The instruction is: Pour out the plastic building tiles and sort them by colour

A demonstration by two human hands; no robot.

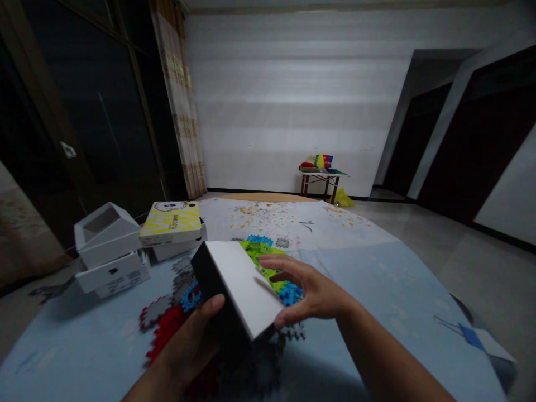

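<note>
My left hand [193, 339] grasps a black-and-white box [243, 282], long axis eleven-to-five o'clock. My right hand [312, 287], loosely spread, meets its five-o'clock end.

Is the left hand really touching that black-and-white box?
Touching. The head view shows the left hand gripping the tilted black-and-white box, its thumb lying against the black side.

We're looking over a curved table [259, 197], bare wood showing along its far edge, with a flowered cloth [389, 296] covering the top, turning from white to pale blue nearer us. By the left edge, a stack of white boxes [111, 248] is standing; just beyond, another white box [176, 249] is sitting. And around the middle, toothed pieces [168, 328] are spreading: red, grey, blue, bright green!
</note>
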